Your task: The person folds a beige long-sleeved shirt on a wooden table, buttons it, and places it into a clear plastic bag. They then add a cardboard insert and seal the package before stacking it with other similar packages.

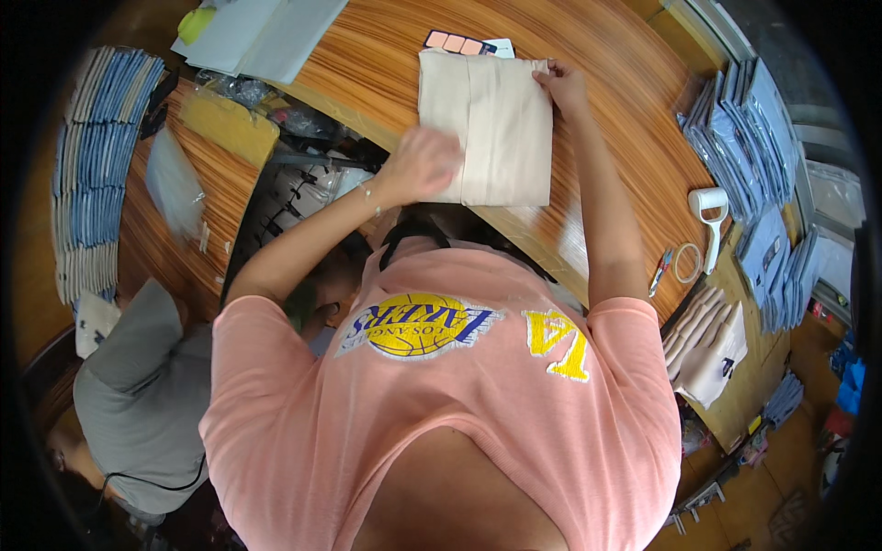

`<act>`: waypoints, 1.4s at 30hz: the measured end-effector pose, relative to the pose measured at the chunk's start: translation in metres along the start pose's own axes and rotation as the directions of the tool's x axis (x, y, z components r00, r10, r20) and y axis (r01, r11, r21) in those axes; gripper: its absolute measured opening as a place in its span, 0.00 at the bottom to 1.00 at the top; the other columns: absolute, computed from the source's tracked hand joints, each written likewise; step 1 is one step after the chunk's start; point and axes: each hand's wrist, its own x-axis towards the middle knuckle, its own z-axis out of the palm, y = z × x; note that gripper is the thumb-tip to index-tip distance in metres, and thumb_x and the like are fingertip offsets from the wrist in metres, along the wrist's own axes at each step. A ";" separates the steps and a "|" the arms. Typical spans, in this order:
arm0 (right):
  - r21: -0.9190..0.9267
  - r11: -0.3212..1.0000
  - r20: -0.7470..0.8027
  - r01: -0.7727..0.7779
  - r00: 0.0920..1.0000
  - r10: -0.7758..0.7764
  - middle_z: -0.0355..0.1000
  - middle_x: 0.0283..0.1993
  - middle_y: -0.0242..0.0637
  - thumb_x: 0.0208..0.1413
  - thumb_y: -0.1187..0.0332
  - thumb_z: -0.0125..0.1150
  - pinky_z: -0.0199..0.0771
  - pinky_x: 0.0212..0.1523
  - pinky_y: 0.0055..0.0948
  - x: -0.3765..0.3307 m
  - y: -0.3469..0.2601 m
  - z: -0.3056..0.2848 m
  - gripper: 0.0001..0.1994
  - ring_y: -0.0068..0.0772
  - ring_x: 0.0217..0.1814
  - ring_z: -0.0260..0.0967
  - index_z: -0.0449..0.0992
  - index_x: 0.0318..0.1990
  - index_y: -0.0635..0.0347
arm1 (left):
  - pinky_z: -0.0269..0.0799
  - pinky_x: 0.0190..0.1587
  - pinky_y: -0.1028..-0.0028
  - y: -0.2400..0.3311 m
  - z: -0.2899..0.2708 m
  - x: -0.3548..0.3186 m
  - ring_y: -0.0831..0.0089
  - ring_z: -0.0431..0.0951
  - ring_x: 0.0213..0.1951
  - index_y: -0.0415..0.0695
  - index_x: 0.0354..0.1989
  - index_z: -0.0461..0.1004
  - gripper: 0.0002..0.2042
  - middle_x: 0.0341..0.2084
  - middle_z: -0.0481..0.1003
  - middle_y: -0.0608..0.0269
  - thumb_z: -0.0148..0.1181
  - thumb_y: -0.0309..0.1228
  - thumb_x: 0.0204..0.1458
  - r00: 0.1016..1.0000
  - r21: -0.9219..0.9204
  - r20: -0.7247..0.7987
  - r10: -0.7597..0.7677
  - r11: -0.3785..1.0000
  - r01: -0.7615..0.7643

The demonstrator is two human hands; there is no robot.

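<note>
A beige folded garment (505,138) lies on the wooden table, a vertical fold running down it. Its near edge reaches the table's front edge. My right hand (562,87) is closed on the garment's far right corner, thumb and fingers pinching the cloth. Over the garment's lower left part is my left hand (423,165), smeared by motion, so its fingers do not show clearly. Just beyond the garment's far edge, a dark card with pink panels (457,42) and a small white card (502,48) stick out.
Bagged blue garments (749,129) are piled at the right, near a white lint roller (710,225), a tape ring (686,263) and a small cutter (661,272). Stacked folded clothes (92,174) stand far left. A person in grey (147,404) is close at my left.
</note>
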 end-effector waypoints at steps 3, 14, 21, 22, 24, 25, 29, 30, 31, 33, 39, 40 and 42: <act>-0.421 0.899 -0.114 0.118 0.977 -0.181 0.72 0.30 0.40 0.40 0.66 0.68 0.69 0.31 0.31 -0.020 -0.035 0.009 0.18 0.38 0.31 0.70 0.72 0.38 0.67 | 0.63 0.47 0.63 -0.037 0.026 0.037 0.62 0.69 0.42 0.39 0.39 0.70 0.15 0.42 0.67 0.51 0.60 0.33 0.44 0.655 -0.156 -0.420 -0.628 0.761 0.630; -0.034 0.975 -0.030 -0.220 0.975 0.219 0.74 0.32 0.37 0.39 0.68 0.69 0.70 0.31 0.25 -0.002 -0.024 -0.015 0.17 0.25 0.31 0.70 0.74 0.37 0.66 | 0.69 0.36 0.80 -0.113 0.018 0.091 0.78 0.73 0.32 0.35 0.41 0.69 0.14 0.30 0.75 0.60 0.58 0.31 0.49 0.556 -0.808 0.348 -0.755 0.059 0.587; 0.163 0.958 -0.184 0.238 0.961 -0.207 0.73 0.30 0.27 0.43 0.75 0.65 0.64 0.30 0.18 -0.123 -0.171 -0.087 0.07 0.14 0.29 0.65 0.74 0.31 0.61 | 0.69 0.41 0.80 -0.074 -0.104 0.147 0.79 0.73 0.36 0.38 0.42 0.68 0.12 0.34 0.74 0.63 0.57 0.21 0.48 0.904 -0.917 0.042 -0.425 0.344 0.204; 0.038 0.976 -0.187 0.214 0.961 -0.203 0.73 0.31 0.29 0.43 0.76 0.65 0.65 0.32 0.18 -0.141 -0.182 -0.096 0.06 0.15 0.31 0.66 0.73 0.30 0.61 | 0.69 0.41 0.79 -0.073 -0.116 0.145 0.79 0.73 0.36 0.39 0.41 0.70 0.11 0.34 0.75 0.64 0.57 0.21 0.47 0.930 -0.874 0.055 -0.362 0.433 0.220; -0.021 0.973 -0.204 0.230 0.952 -0.229 0.74 0.33 0.33 0.42 0.77 0.64 0.67 0.36 0.20 -0.179 -0.193 -0.097 0.06 0.21 0.35 0.69 0.72 0.28 0.62 | 0.67 0.42 0.79 -0.071 -0.135 0.140 0.78 0.73 0.37 0.39 0.38 0.73 0.11 0.33 0.75 0.65 0.57 0.19 0.44 0.970 -0.769 0.091 -0.227 0.603 0.213; 0.052 0.959 -0.207 0.278 0.943 -0.262 0.74 0.34 0.35 0.42 0.78 0.63 0.67 0.39 0.22 -0.194 -0.193 -0.089 0.06 0.24 0.38 0.70 0.71 0.27 0.63 | 0.67 0.45 0.77 -0.067 -0.137 0.134 0.76 0.73 0.37 0.42 0.39 0.74 0.16 0.35 0.76 0.66 0.56 0.16 0.39 0.988 -0.764 0.098 -0.116 0.628 0.150; -0.033 0.972 -0.127 0.232 0.964 -0.234 0.74 0.41 0.38 0.40 0.83 0.56 0.65 0.51 0.30 -0.245 -0.114 -0.042 0.08 0.36 0.52 0.68 0.72 0.27 0.59 | 0.56 0.60 0.60 -0.073 -0.082 0.070 0.64 0.70 0.52 0.39 0.26 0.71 0.08 0.42 0.75 0.64 0.51 0.13 0.39 0.954 -0.719 0.292 0.065 0.673 0.174; -0.179 0.956 -0.102 0.232 0.962 -0.253 0.73 0.42 0.38 0.39 0.84 0.54 0.64 0.52 0.30 -0.254 -0.082 -0.020 0.09 0.35 0.53 0.67 0.73 0.28 0.58 | 0.53 0.61 0.59 -0.073 -0.062 0.045 0.63 0.70 0.52 0.40 0.22 0.68 0.04 0.40 0.76 0.61 0.53 0.18 0.45 0.948 -0.698 0.315 0.046 0.688 0.199; -0.318 0.920 -0.073 0.230 0.961 -0.265 0.73 0.43 0.38 0.39 0.85 0.53 0.63 0.53 0.31 -0.263 -0.055 -0.001 0.11 0.35 0.55 0.66 0.73 0.28 0.57 | 0.55 0.60 0.59 -0.077 -0.046 0.022 0.66 0.70 0.52 0.41 0.27 0.73 0.09 0.41 0.76 0.67 0.47 0.15 0.43 0.925 -0.601 0.377 0.053 0.774 0.200; -0.433 0.874 0.010 0.221 0.971 -0.241 0.73 0.43 0.39 0.40 0.85 0.52 0.63 0.52 0.31 -0.278 -0.035 0.022 0.12 0.37 0.54 0.66 0.75 0.31 0.58 | 0.61 0.56 0.63 -0.085 -0.030 -0.001 0.64 0.71 0.51 0.42 0.30 0.74 0.10 0.41 0.76 0.63 0.46 0.18 0.44 0.895 -0.476 0.339 0.291 0.873 -0.103; -0.025 0.996 -0.132 -0.091 0.987 0.087 0.72 0.44 0.43 0.46 0.82 0.49 0.66 0.50 0.30 -0.242 -0.055 -0.028 0.14 0.43 0.52 0.66 0.75 0.40 0.63 | 0.69 0.43 0.69 -0.098 -0.035 0.087 0.62 0.74 0.40 0.43 0.37 0.75 0.10 0.36 0.75 0.57 0.50 0.26 0.49 0.877 -0.491 0.481 -0.020 0.822 0.288; -0.162 0.987 -0.204 -0.012 0.979 -0.022 0.72 0.44 0.44 0.47 0.81 0.49 0.66 0.48 0.29 -0.218 -0.046 -0.036 0.12 0.43 0.50 0.67 0.75 0.39 0.63 | 0.69 0.44 0.68 -0.099 -0.021 0.120 0.62 0.74 0.39 0.43 0.38 0.75 0.10 0.37 0.75 0.57 0.50 0.27 0.49 0.933 -0.511 0.358 0.013 0.839 0.184; -0.294 0.952 -0.282 0.083 0.944 -0.170 0.72 0.42 0.45 0.49 0.78 0.51 0.67 0.44 0.28 -0.160 -0.034 -0.049 0.09 0.42 0.44 0.68 0.75 0.38 0.64 | 0.67 0.46 0.69 -0.104 0.023 0.175 0.62 0.74 0.41 0.43 0.38 0.76 0.10 0.37 0.75 0.58 0.53 0.30 0.50 0.975 -0.575 0.199 0.102 0.818 0.032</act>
